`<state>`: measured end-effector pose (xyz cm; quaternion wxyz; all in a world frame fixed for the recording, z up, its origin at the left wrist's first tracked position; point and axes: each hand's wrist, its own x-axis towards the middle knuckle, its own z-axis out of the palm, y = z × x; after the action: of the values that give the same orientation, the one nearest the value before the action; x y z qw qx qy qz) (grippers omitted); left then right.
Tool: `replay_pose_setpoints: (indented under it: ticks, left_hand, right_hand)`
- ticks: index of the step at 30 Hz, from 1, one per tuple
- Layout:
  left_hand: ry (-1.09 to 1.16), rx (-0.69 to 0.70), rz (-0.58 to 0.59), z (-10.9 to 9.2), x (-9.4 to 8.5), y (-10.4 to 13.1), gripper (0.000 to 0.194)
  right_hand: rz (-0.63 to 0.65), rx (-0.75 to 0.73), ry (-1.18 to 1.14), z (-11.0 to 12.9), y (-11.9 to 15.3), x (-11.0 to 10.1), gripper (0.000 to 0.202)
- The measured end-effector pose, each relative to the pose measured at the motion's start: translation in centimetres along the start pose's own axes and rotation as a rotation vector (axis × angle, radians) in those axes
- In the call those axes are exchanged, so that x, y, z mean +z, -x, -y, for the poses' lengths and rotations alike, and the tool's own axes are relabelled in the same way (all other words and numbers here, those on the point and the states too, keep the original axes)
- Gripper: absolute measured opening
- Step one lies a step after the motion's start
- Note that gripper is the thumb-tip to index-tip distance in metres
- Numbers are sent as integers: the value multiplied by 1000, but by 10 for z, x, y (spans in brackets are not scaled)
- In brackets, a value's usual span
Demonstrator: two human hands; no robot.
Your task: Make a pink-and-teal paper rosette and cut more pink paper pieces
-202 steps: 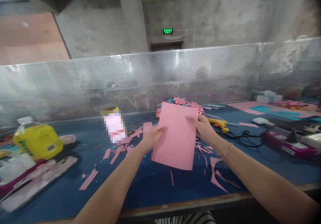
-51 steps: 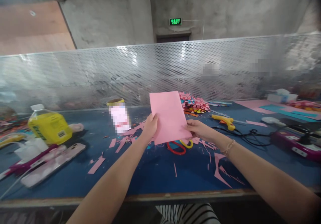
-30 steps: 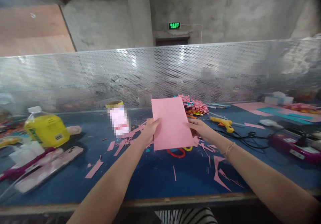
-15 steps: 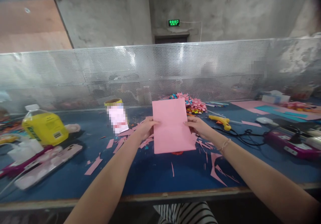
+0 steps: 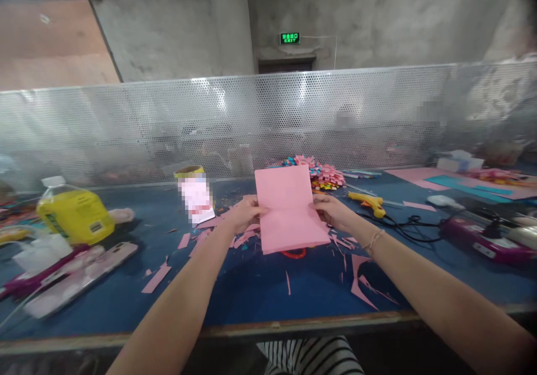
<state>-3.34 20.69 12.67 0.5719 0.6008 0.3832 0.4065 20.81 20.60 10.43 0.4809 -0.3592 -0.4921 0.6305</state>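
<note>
A sheet of pink paper (image 5: pixel 289 210), with a crease across its middle, is held up above the blue table. My left hand (image 5: pixel 246 214) pinches its left edge, thumb on the near face. On the opposite edge, my right hand (image 5: pixel 333 211) grips it the same way. The lower edge shows more than one layer. Below the paper, part of a red ring-shaped thing (image 5: pixel 294 253) peeks out, perhaps a scissors handle; most of it is hidden. Pink paper scraps (image 5: pixel 364 285) lie around both hands.
Behind the paper sits a pile of pink and blue fringed paper (image 5: pixel 325 174). To the right are a yellow glue gun (image 5: pixel 369 203) and a purple power strip (image 5: pixel 489 240). A yellow liquid bottle (image 5: pixel 75 212) and a phone (image 5: pixel 84 277) lie left. A perforated metal panel (image 5: pixel 168 123) borders the back.
The lower half of the pink paper has bent further along the crease and its bottom edge has risen slightly, showing more of the red ring. Both hands keep their hold.
</note>
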Motion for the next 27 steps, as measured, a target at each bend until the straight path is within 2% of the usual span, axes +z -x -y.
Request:
replay_pose_setpoints:
  ticks: [6,9,11,14,16,19,22,27]
  left_hand:
    - [6,80,-45,4,-2,-1,23]
    - [21,132,-88,3,-3,-1,20]
    - [8,156,-118,3,-3,-1,16]
    - [17,143,-161,5,-2,-3,15]
    - [25,121,-144,6,0,-3,17]
    - [16,114,-87,7,4,-2,20]
    - [25,94,-86,5,7,-2,21]
    - [90,66,-89,5,4,-4,21]
  right_hand:
    - [-65,-9,-30,0,-5,-7,14]
    - [-106,-10,-4,2,-7,-12,16]
    - [-81,-33,-4,4,-7,-13,21]
    - [30,-97,-31,5,-4,-10,26]
    - [83,-127,-11,4,-2,-5,28]
    - [84,-142,47,1,1,1,34]
    - [81,-138,49,-2,1,4,37]
    - [25,-46,11,-1,0,2,23]
